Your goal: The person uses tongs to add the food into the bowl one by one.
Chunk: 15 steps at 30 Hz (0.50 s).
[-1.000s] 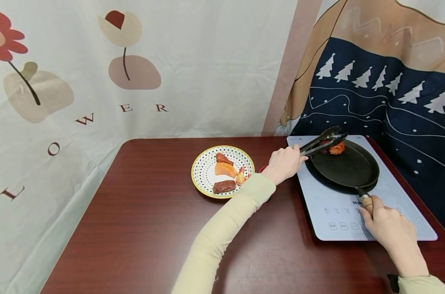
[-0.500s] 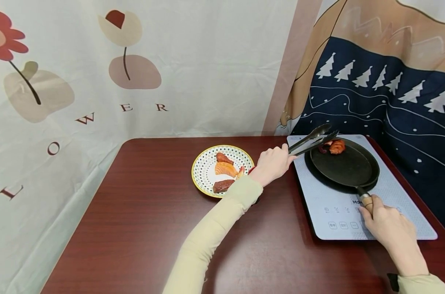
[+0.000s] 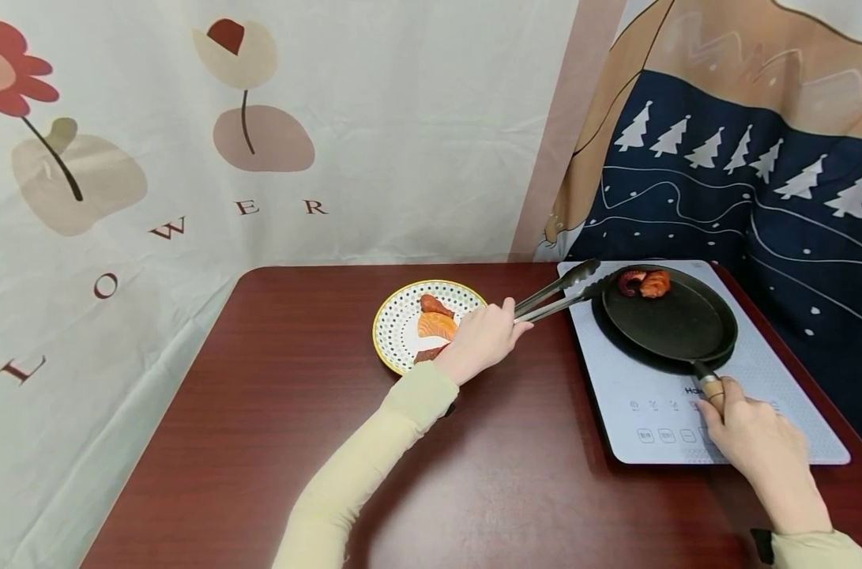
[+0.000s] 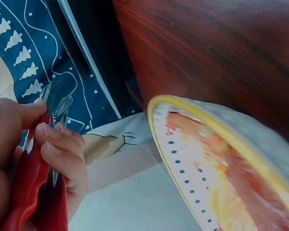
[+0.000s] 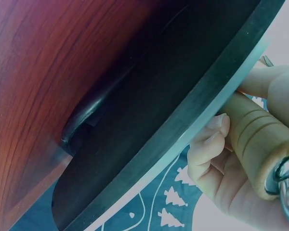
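Note:
My left hand grips a pair of tongs; in the left wrist view their red handles show inside the curled fingers. The metal tips stand apart with nothing between them, level with the cooktop's left edge. My right hand holds the wooden handle of a black frying pan. At the pan's far left lie a curled dark-red octopus tentacle and an orange-red piece of food. Left of the tongs is a dotted plate with a yellow rim, partly hidden by my left hand.
The pan stands on a white induction cooktop at the right of the brown table. On the plate are a drumstick, an orange salmon slice and a brown piece of meat. A printed curtain hangs behind.
My left hand has moved left with the tongs, away from the pan and over the plate's right side. The tentacle is now uncovered in the pan. My right hand has stayed on the handle.

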Available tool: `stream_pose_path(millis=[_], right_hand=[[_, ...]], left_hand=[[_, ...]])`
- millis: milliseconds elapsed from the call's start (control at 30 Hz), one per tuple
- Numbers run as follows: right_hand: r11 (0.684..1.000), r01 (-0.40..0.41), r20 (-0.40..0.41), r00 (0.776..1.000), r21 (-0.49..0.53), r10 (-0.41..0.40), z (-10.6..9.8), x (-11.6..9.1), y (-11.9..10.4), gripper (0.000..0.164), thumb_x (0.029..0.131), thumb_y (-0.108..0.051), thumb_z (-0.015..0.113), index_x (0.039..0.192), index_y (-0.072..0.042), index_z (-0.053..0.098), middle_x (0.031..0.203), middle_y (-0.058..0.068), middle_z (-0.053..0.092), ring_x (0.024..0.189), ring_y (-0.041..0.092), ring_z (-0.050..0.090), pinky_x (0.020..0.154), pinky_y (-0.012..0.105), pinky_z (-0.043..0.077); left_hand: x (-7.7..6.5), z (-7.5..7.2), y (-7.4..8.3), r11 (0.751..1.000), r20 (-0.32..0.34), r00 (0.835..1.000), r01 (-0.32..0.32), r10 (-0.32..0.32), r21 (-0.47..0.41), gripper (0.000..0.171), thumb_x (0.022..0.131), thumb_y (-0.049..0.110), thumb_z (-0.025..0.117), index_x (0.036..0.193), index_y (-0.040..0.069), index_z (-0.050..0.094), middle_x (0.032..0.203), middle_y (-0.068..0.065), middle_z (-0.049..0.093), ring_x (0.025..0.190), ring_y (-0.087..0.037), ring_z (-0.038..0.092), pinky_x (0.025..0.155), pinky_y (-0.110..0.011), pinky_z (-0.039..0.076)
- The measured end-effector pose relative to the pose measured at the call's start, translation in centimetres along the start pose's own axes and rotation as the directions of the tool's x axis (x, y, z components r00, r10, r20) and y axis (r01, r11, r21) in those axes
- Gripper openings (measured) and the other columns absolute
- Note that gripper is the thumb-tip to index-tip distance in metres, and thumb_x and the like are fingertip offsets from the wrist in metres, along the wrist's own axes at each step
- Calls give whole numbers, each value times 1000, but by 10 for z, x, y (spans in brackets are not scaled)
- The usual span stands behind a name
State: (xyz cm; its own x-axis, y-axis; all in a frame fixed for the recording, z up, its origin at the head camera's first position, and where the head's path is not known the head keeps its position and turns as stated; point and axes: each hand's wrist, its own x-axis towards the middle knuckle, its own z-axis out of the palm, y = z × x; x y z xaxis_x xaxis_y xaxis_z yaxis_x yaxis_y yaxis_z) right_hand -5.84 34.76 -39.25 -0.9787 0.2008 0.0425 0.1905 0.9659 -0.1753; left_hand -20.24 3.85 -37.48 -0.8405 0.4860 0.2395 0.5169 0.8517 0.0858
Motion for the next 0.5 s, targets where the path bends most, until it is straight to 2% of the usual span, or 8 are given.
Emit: stream_pose_path(millis=[267, 500], right_hand=[[1000, -4, 9, 1000, 0, 4, -2, 0, 0, 48, 87, -21, 61, 116, 11, 41, 95, 47, 52, 71, 56, 53, 47, 53, 38], [1000, 2, 4, 1000, 2, -2, -1, -1, 0, 49, 86, -20, 62, 116, 13, 41, 92, 46, 53, 68, 55, 54, 46, 53, 38]], left_hand=[[-24, -6, -20, 999, -14, 1000, -1, 1, -39, 38, 91, 45, 51, 88, 8, 54, 68, -7, 64, 59, -24, 63, 52, -37, 51], [-46, -11, -46, 1000, -51, 999, -9, 8, -23, 35, 88, 41, 59, 84, 6, 53, 60, -9, 61, 54, -27, 61, 46, -41, 48]])
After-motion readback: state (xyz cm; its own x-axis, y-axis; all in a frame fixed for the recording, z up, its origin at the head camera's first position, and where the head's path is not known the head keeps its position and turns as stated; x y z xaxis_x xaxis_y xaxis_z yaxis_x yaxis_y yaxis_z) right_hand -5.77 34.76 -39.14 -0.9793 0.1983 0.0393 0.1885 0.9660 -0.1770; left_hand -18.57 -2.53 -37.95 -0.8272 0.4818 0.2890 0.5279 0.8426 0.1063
